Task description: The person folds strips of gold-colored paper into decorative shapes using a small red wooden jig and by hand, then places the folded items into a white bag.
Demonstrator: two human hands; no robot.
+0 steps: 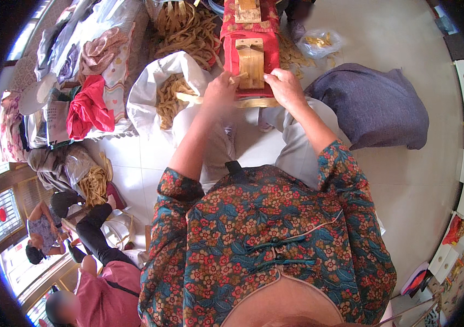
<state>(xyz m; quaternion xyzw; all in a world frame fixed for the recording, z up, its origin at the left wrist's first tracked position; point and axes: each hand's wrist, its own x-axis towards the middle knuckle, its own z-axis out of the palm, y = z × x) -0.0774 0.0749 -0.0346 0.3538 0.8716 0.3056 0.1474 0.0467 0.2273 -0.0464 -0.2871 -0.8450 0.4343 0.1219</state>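
Note:
A wooden block (250,69) lies on a red cloth (273,53) that covers a narrow bench in front of me. My left hand (220,90) is at the block's left side, its fingers closed on a pale strip (243,76) whose short end reaches onto the block. Another pale strip end (188,98) shows on the other side of that hand. My right hand (286,86) is at the block's right edge, thumb and forefinger together; whether something thin is between them is too small to tell. A yellowish band (258,103) runs across the bench's near end, between my wrists.
Left stands a white sack (142,94) of curled strips (170,96); a larger strip heap (187,32) lies beyond it. A dark blue cloth bundle (373,106) sits right, near a plastic bag (320,43). Another wooden block (248,15) is farther along. Two people sit lower left.

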